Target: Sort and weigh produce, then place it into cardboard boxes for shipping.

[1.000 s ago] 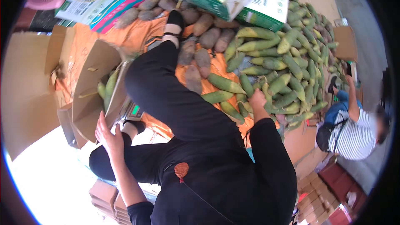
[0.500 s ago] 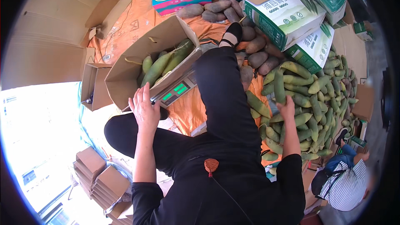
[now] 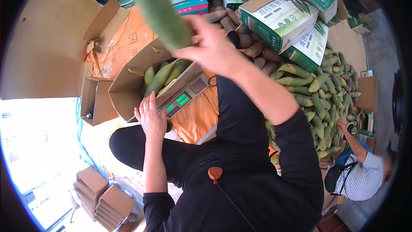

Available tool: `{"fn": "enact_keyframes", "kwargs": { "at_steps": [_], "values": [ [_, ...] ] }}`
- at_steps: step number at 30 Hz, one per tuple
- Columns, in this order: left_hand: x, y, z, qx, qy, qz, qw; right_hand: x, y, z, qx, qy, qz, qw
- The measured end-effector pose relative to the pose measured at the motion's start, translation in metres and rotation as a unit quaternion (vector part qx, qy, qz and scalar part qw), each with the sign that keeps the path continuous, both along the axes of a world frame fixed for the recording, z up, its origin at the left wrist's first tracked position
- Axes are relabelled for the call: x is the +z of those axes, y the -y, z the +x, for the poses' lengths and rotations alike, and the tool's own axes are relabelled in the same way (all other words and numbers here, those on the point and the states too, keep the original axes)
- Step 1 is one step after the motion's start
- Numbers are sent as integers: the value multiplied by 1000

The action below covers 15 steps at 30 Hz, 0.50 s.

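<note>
My right hand [image 3: 212, 47] is raised over the cardboard box [image 3: 124, 88], its fingers wrapped round the lower end of a large green radish [image 3: 159, 13]. Motion blurs the radish, which tilts up and to the left. Several green radishes [image 3: 159, 78] lie in the box, partly hidden by its walls. The box stands on a scale [image 3: 189, 94] with lit green displays. My left hand [image 3: 151, 118] is at the box's near edge, fingers stretched out and holding nothing; whether it touches the box I cannot tell.
A heap of green radishes [image 3: 319, 99] lies to the right. Brownish roots [image 3: 253, 47] lie beyond my foot, below printed green-and-white boxes [image 3: 279, 17]. Folded cartons [image 3: 113, 202] stand at the lower left. Another person in a striped shirt [image 3: 365, 176] is at the lower right.
My right hand has carried the green radish from the heap up and left, over the box. My left hand has barely moved. The other person's arm now reaches toward the heap.
</note>
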<state>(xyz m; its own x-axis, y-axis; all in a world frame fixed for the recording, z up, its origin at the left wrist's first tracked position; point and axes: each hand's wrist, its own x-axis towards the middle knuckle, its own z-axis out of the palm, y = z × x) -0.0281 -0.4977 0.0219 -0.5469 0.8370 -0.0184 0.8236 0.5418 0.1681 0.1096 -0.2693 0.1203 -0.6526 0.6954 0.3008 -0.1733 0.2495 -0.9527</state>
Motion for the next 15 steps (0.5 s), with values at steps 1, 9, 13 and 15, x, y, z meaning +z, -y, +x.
{"fn": "enact_keyframes", "kwargs": {
  "at_steps": [1, 9, 13, 15],
  "values": [
    [0, 0, 0, -2, 0, 2, 1000, 0, 10, -19, 10, -16, -40, 999],
    [-5, 5, 2, -6, -23, -2, 1000, -55, 100, -104, -9, -103, -513, 852],
    [-4, 2, 3, -10, -19, -5, 1000, -91, 100, -105, -73, -76, -566, 818],
    [-5, 4, 1, -15, -23, -8, 1000, -106, 94, -91, -45, -36, -585, 809]
  ]
}}
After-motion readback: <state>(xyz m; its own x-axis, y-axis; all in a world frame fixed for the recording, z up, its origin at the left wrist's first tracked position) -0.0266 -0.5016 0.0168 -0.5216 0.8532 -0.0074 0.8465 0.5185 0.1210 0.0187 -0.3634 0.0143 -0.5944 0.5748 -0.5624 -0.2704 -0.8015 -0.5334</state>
